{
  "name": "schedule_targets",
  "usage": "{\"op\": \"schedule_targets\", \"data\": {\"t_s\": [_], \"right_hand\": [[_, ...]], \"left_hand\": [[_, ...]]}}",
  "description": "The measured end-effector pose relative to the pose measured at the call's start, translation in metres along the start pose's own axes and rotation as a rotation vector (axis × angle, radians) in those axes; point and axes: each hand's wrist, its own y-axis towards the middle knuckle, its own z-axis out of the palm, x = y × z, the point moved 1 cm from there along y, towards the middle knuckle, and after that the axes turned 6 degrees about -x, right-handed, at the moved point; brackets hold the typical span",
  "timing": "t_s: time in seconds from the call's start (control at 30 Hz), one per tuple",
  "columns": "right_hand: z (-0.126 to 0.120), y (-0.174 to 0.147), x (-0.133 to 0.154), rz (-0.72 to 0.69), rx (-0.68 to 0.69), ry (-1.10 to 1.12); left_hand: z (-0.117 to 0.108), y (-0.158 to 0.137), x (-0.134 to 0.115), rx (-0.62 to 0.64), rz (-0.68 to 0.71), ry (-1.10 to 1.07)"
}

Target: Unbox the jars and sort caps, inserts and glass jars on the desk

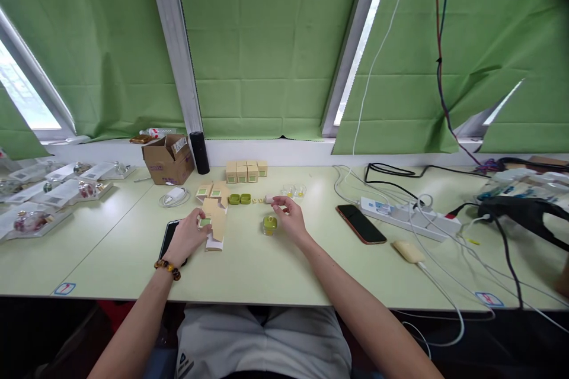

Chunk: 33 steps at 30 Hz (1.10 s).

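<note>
My left hand (189,235) has its fingers closed at the edge of a flat tan carton (216,220) with a small green window. More flat cartons (216,190) lie just beyond it. My right hand (288,217) pinches a small pale cylinder (268,199) between thumb and fingers. Under those fingers stands a small clear jar with a green lid (269,225). Two olive-green lids (240,198) and some tiny yellow pieces (258,201) sit between the hands. Beyond the right hand are clear small cups (294,190) with yellow in them.
Several made-up small boxes (246,172) stand at the back. A brown carton (168,160) and a black cylinder (200,153) are at the back left, packed trays (40,213) farther left. On the right lie a phone (361,224), a power strip (409,217) and tangled cables.
</note>
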Motion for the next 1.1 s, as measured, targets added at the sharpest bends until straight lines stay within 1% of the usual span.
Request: {"op": "schedule_targets", "data": {"t_s": [0.13, 0.27, 0.4, 0.5, 0.57, 0.63, 0.7, 0.73, 0.8, 0.87, 0.93, 1.0, 1.07, 1.1], "right_hand": [[0.001, 0.000, -0.003, -0.013, 0.016, -0.018], [0.002, 0.000, -0.005, -0.018, 0.023, -0.035], [0.002, 0.000, -0.004, -0.019, 0.020, -0.038], [0.002, 0.000, -0.004, -0.022, 0.019, -0.040], [0.001, 0.002, -0.004, -0.027, 0.013, -0.045], [-0.002, 0.004, -0.004, -0.029, 0.009, -0.059], [-0.007, 0.008, -0.002, -0.034, 0.038, -0.077], [-0.011, 0.010, -0.001, -0.034, 0.079, -0.086], [-0.019, 0.013, 0.002, -0.011, 0.226, -0.105], [-0.028, 0.014, 0.004, 0.040, 0.413, -0.135], [-0.035, 0.014, 0.003, 0.072, 0.553, -0.186], [-0.036, 0.012, -0.001, 0.042, 0.590, -0.266], [-0.031, 0.008, -0.005, -0.028, 0.554, -0.375], [-0.027, 0.006, -0.007, -0.060, 0.534, -0.435]], "left_hand": [[-0.004, -0.003, -0.001, 0.055, 0.006, 0.036], [-0.004, -0.005, 0.003, 0.104, 0.023, 0.053], [-0.003, -0.005, 0.007, 0.095, 0.021, 0.100], [-0.007, -0.006, 0.005, 0.053, 0.006, 0.133], [-0.012, -0.008, -0.001, -0.008, 0.020, 0.172], [-0.017, -0.009, -0.011, -0.097, 0.073, 0.200], [-0.017, -0.009, -0.026, -0.174, 0.157, 0.165], [-0.014, -0.009, -0.035, -0.191, 0.207, 0.119], [-0.002, -0.007, -0.054, -0.176, 0.324, 0.016], [0.019, -0.002, -0.072, -0.133, 0.424, -0.076], [0.042, 0.007, -0.088, -0.091, 0.516, -0.148], [0.065, 0.017, -0.100, -0.015, 0.591, -0.203], [0.084, 0.029, -0.107, 0.072, 0.592, -0.256], [0.091, 0.033, -0.108, 0.118, 0.567, -0.277]]}}
